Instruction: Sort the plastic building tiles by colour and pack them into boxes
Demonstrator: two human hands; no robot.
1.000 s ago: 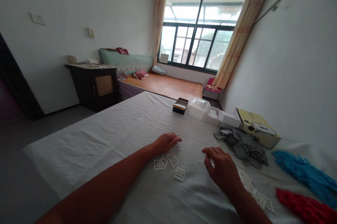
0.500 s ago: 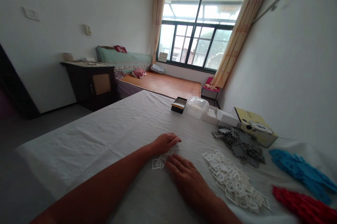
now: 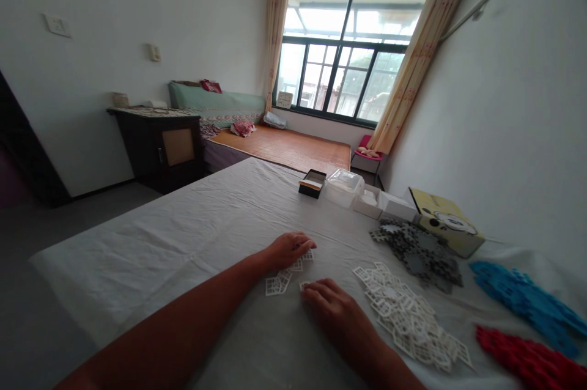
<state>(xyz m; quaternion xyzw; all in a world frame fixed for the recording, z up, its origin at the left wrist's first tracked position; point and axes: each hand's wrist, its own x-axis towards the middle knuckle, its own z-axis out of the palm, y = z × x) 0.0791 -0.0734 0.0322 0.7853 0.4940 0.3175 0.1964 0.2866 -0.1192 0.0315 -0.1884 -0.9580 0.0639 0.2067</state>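
Note:
Small white plastic lattice pieces [image 3: 277, 285] lie in a short slanting row on the cloth, partly overlapping. My left hand [image 3: 291, 248] is at the far end of this row, its fingers and thumb closed on the end lattice piece [image 3: 309, 255]. My right hand [image 3: 331, 304] rests just right of the row with bent fingers. A white piece [image 3: 302, 286] pokes out from under its fingertips, the rest of it hidden. Right of that hand spreads a heap of similar white lattice pieces [image 3: 408, 316].
A white cloth [image 3: 183, 225] covers the table. Grey pieces [image 3: 419, 255], blue pieces [image 3: 527, 304] and red pieces [image 3: 527, 356] are heaped at right. Behind them stand a yellow box [image 3: 444, 219], a clear plastic container [image 3: 343, 187] and a black box [image 3: 312, 183].
My right hand has shifted slightly right, away from the row, and its fingers have bent more, with a white piece at their tips. My left hand has stayed in place.

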